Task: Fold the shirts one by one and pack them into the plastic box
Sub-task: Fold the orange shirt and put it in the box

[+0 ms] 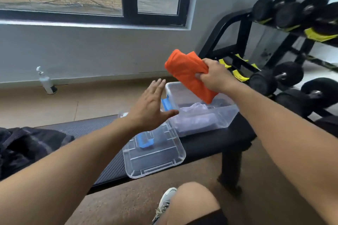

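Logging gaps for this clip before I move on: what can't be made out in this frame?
- Head view: contents of the plastic box under the pale garment; frosted walls and the orange shirt hide them.
- Dark clothes pile: cut by the left edge; item count unclear.
- Dumbbells: motion-blurred, markings unreadable.
- Right hand: fingers buried in the shirt.

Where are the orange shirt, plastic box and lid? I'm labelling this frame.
orange shirt (184, 71): head view, middle of the folded cloth.
plastic box (222, 115): head view, near clear wall.
lid (164, 162): head view, bare clear panel.
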`<state>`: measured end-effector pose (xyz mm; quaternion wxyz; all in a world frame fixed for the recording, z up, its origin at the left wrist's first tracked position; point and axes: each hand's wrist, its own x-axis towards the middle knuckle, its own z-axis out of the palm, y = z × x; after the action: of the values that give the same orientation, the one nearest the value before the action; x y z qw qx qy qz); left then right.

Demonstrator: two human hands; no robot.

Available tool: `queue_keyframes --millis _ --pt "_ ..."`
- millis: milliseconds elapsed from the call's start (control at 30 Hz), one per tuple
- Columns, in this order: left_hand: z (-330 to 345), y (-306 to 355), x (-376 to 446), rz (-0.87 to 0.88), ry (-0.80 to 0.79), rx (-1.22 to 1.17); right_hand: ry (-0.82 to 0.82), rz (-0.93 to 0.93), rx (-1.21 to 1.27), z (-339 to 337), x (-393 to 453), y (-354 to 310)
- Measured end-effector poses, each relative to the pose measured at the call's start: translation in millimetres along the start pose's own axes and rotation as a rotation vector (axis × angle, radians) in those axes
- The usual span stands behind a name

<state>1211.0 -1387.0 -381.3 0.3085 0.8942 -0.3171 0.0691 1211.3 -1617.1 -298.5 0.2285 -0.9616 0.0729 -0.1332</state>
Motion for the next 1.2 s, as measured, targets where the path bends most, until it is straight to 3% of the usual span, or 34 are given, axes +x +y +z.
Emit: queue_keyframes --millis 133,267,433,633,767,967,1200 --pt "31 14 18 0.005 -0.213 0.17 -0.257 -0.001 -0.195 -8 20 37" --pt "47 24 27 -0.049 -0.26 0.249 -0.637 0.06 -0.183 -9 35 53" --pt "56 15 35 -0.12 -0.286 0.249 -0.829 0.143 -0.125 12 52 56" --pt "66 4 38 -0.152 -0.351 0.236 -0.87 0.26 -0.108 47 62 69" --pt "67 3 37 -0.134 -0.354 0.261 -0.775 0.116 -0.302 72 65 82" --pt "68 3 35 -0.13 -0.348 0.25 -0.585 -0.096 -0.271 64 71 65" --pt "68 4 34 -0.131 -0.331 0.242 -0.912 -0.146 -0.467 115 50 62"
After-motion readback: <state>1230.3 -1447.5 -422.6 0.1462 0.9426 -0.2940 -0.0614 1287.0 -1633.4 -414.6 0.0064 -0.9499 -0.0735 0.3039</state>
